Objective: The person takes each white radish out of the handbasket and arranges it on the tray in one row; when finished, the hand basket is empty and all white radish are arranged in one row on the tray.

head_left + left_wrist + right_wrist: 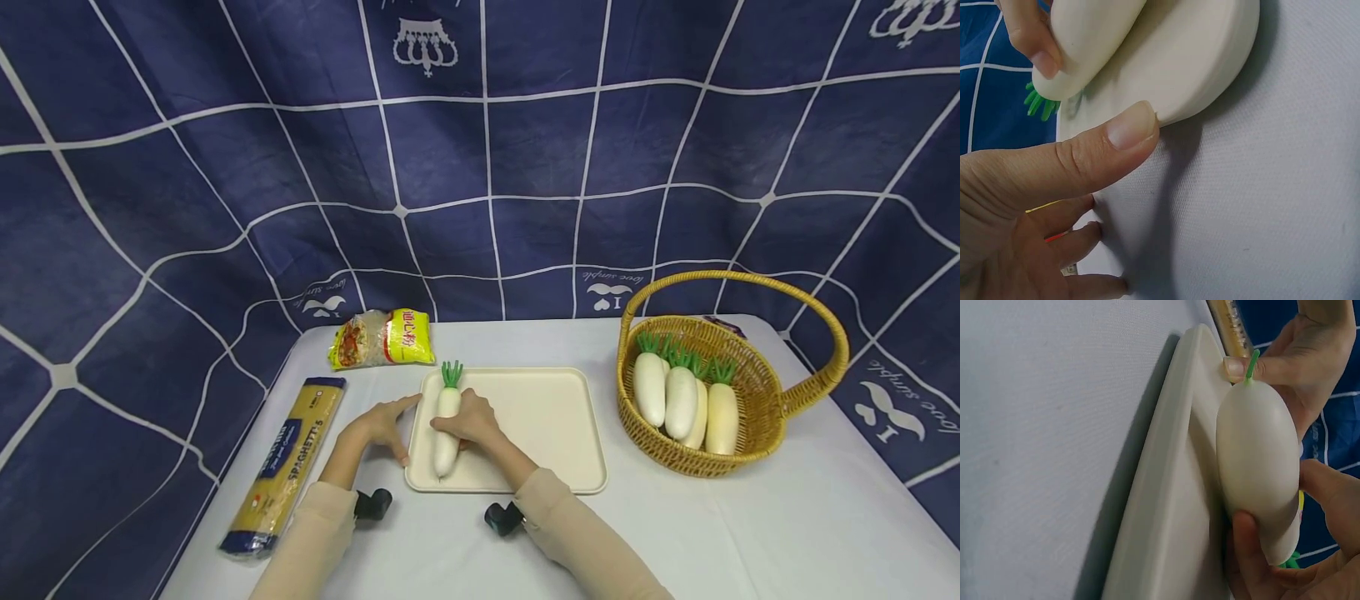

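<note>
A white radish (446, 454) with green leaf stubs is over the left part of a cream tray (543, 425), its leaves pointing to the back. My right hand (477, 419) grips it from the right side, thumb and fingers on opposite sides in the right wrist view. At the tray's left edge is my left hand (381, 427), with its fingers spread. In the left wrist view its thumb (1132, 128) is at the tray's rim, and the other fingers hold nothing. Whether the radish touches the tray's bottom I cannot tell.
A wicker basket (660, 442) with a tall handle holds several white radishes (680, 402) on the right. A spaghetti pack (288, 462) lies to the left. Behind the tray's left side sits a yellow food bag (382, 339). A blue checked curtain (532, 150) hangs behind the table.
</note>
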The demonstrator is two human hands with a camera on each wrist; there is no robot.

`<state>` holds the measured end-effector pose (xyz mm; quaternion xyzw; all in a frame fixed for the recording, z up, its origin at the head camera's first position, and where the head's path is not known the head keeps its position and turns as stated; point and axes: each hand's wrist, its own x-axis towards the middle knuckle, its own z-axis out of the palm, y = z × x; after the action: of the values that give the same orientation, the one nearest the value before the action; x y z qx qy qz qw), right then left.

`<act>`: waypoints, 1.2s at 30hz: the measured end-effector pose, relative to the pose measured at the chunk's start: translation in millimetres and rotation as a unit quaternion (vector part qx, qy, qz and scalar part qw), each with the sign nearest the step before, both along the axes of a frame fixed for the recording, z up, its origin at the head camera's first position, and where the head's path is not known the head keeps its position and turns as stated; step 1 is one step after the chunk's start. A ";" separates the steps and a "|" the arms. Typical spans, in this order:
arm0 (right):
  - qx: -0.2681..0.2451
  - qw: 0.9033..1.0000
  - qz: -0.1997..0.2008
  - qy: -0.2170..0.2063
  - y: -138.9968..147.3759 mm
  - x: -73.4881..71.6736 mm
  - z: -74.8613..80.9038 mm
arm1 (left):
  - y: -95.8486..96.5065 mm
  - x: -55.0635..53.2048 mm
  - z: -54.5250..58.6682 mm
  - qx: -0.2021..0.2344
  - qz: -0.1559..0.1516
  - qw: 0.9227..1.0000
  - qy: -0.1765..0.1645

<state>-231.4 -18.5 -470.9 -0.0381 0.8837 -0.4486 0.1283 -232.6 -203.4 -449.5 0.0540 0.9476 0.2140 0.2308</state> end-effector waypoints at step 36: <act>-0.034 0.999 0.030 0.006 -0.8 2.5 -3.8 | -1.4 0.7 -0.7 0.012 -0.005 1.000 0.006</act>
<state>-228.9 -19.3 -474.7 -0.0712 0.8671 -0.4741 0.1349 -231.9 -204.7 -450.2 0.0633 0.9461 0.2238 0.2252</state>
